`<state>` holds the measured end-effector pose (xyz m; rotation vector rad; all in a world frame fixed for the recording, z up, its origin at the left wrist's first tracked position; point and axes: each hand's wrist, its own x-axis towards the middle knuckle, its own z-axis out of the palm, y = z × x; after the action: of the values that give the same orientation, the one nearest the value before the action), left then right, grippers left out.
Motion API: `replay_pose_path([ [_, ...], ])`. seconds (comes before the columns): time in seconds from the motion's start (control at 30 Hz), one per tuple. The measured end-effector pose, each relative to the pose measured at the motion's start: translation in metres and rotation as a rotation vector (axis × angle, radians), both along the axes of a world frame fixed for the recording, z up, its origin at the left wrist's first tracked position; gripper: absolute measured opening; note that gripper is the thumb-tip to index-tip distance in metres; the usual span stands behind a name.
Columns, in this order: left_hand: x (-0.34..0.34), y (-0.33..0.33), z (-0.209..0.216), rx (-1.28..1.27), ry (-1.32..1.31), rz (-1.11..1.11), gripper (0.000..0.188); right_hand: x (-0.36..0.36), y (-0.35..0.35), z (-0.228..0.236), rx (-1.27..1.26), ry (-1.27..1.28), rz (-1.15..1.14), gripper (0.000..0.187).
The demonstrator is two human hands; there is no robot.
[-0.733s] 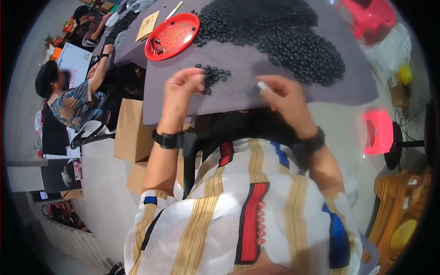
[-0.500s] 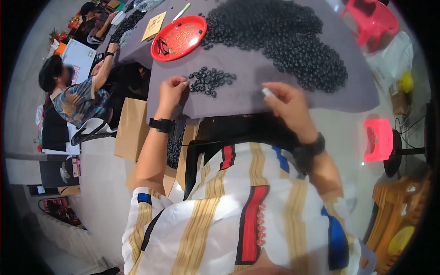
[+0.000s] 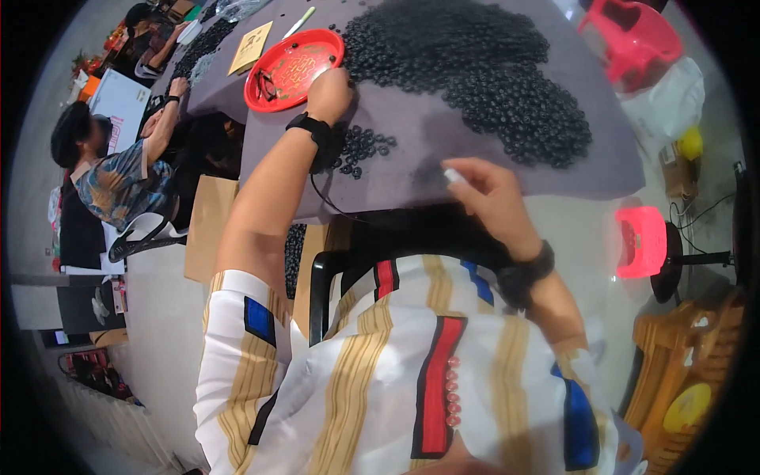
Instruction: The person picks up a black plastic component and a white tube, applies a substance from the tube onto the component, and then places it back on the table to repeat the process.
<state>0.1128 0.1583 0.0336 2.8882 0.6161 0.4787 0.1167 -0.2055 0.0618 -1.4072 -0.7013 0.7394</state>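
My left hand (image 3: 329, 95) reaches over the right rim of a red oval plate (image 3: 258, 101) with a gold pattern. Its fingers are curled and mostly hidden by the back of the hand, so what they hold does not show. A few small black pieces lie in the plate. Below that wrist is a small cluster of black beads (image 3: 366, 145), partly covered by the hand and forearm. Over the cloth's near edge, my right hand (image 3: 492, 194) is bent in a pinch, with a small white object (image 3: 452, 175) at its thumb and fingertips.
A large heap of black beads (image 3: 518, 111) spreads over the grey tablecloth (image 3: 419, 119). Behind the plate lie a yellowish card (image 3: 250, 49) and a pale green-handled tool (image 3: 299, 21). A co-worker (image 3: 119, 170) sits at left. Pink stools (image 3: 641, 241) and cardboard boxes (image 3: 210, 229) stand around.
My left hand has moved up and away from the small bead cluster to the plate's right rim. My right hand stays near the same place with the white object.
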Motion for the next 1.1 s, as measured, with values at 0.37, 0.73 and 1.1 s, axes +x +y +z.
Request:
replay_pose_path([
  [0.37,-0.024,-0.059,0.064,-1.206,-0.202,-0.141,0.020,0.006,-0.004,0.000,0.017,-0.041,-0.055,0.030],
  [0.73,-0.091,-0.162,0.065,-1.991,-0.343,-0.379,0.034,-0.009,-0.001,0.025,0.134,-0.130,-0.069,0.032],
  [1.1,-0.102,-0.185,0.069,-1.994,-0.446,-0.250,0.027,-0.010,0.011,0.017,0.172,-0.135,-0.029,0.025],
])
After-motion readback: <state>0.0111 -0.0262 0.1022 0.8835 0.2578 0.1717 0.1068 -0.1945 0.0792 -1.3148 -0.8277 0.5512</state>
